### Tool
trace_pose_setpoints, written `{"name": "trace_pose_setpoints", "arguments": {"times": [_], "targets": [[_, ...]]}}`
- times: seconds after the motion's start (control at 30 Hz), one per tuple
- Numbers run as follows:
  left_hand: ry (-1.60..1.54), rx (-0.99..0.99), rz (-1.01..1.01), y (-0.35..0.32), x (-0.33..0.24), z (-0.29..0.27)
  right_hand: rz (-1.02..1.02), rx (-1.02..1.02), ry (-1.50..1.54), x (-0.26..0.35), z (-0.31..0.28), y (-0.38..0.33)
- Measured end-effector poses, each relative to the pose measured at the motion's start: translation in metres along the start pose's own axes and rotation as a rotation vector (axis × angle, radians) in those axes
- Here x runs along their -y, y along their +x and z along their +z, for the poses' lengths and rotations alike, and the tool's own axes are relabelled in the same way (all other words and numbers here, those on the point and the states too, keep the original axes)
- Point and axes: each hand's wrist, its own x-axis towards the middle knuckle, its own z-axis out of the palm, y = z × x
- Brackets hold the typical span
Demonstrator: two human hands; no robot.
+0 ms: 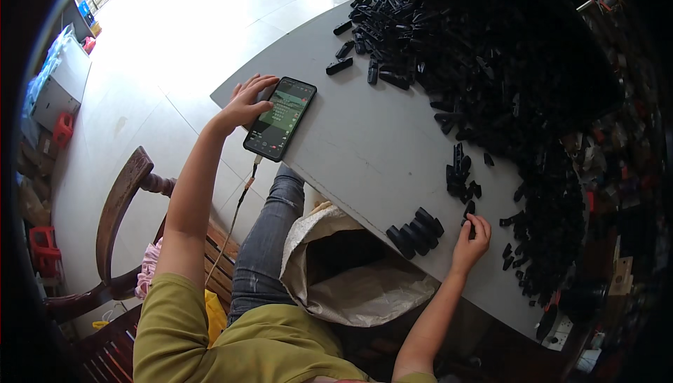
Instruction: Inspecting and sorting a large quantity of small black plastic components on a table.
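My left hand (pixel 250 102) rests at the left edge of a black smartphone (pixel 280 120) lying on the grey table. Its fingers are spread, and the thumb lies over the lit screen. A charging cable (pixel 247 188) runs from the phone's lower end. My right hand (pixel 471 244) pinches a small black plastic piece (pixel 469 209) between thumb and fingertips. Left of that hand, several black pieces (pixel 415 233) stand lined up near the table's front edge. A small cluster of loose black parts (pixel 458 172) lies just beyond it.
A large heap of black plastic parts (pixel 505 67) covers the table's (pixel 350 137) far and right sides. Below the front edge an open woven sack (pixel 301 243) sits by my leg. A wooden chair (pixel 119 207) is at the left, with red stools (pixel 45 250) farther off.
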Motion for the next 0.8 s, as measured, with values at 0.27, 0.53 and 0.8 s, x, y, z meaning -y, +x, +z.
{"name": "trace_pose_setpoints", "arguments": {"times": [0.27,0.53,0.8], "targets": [[0.021,0.0,0.035,-0.002,0.002,-0.004,-0.026,0.006,-0.027,0.0,0.002,-0.001],[-0.067,-0.101,-0.025,0.008,0.017,0.005,0.012,-0.023,0.03,-0.007,0.002,-0.002],[0.04,-0.312,0.454,0.041,-0.105,0.063,-0.017,-0.038,-0.027,0.006,0.001,0.001]]}}
